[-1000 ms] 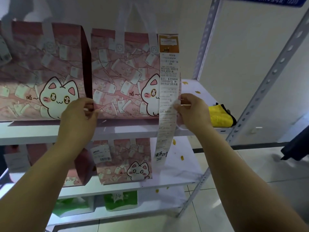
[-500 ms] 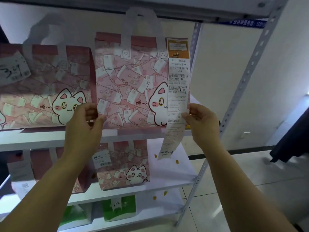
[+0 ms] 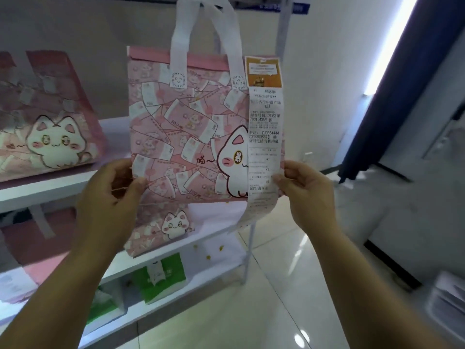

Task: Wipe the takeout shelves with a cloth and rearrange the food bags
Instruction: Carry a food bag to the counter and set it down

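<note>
A pink cat-print food bag [image 3: 181,127] with white handles is held up in the air in front of the shelf unit, clear of the shelf board. My left hand [image 3: 110,197] grips its lower left edge and my right hand [image 3: 305,195] grips its lower right edge. A long white receipt [image 3: 264,147] with an orange top hangs down the bag's right side, pinched under my right thumb. A second pink cat bag [image 3: 52,129] stands on the upper white shelf [image 3: 37,191] at the left. No cloth shows in this view.
On the shelf below stand a smaller pink cat bag [image 3: 163,227] and another pink bag [image 3: 32,250]. Green bags [image 3: 163,275] sit on the lowest shelf. A perforated metal upright [image 3: 283,34] rises right of the held bag. Tiled floor and a dark curtain [image 3: 392,84] lie to the right.
Both hands have lifted the right pink bag off the upper shelf and pulled it toward me and rightward. The view has swung right, so the yellow cloth is out of sight.
</note>
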Tool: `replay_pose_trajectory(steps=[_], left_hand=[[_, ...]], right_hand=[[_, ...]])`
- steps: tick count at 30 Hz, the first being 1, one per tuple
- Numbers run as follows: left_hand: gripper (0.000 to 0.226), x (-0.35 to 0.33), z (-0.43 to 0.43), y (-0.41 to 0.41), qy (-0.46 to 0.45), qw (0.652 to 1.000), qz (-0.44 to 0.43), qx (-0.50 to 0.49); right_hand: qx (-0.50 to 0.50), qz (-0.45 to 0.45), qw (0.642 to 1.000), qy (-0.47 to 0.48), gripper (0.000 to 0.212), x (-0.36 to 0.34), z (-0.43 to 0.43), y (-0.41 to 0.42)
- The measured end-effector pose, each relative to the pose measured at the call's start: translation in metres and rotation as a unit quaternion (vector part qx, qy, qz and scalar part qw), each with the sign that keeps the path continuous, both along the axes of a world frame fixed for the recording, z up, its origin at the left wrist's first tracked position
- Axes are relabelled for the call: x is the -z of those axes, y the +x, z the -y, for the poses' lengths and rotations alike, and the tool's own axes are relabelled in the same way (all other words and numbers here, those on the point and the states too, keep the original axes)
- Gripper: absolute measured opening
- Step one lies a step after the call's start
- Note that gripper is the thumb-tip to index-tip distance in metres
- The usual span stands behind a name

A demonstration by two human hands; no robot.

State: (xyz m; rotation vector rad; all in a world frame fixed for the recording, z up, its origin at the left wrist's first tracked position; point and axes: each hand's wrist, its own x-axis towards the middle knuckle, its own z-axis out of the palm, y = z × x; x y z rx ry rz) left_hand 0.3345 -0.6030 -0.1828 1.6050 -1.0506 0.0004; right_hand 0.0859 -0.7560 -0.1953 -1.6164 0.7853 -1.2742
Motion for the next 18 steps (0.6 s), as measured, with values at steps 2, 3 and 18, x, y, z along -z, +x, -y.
replay_pose_trajectory(steps=[2, 3, 18], left_hand=[[0.02, 0.002, 0.013, -0.022, 0.001, 0.999, -0.008, 0.035], [0.021, 0.003, 0.021, -0.035, 0.0, 0.999, -0.01, 0.054], [0.031, 0.005, 0.255, -0.301, 0.001, 0.968, -0.019, 0.25]], right_hand=[[0.035, -0.009, 0.999, -0.001, 0.021, 0.001, -0.002, -0.032], [0.055, -0.013, 0.998, 0.0, 0.021, 0.0, -0.002, -0.049], [0.277, -0.104, 0.954, -0.049, 0.022, -0.014, 0.105, -0.346]])
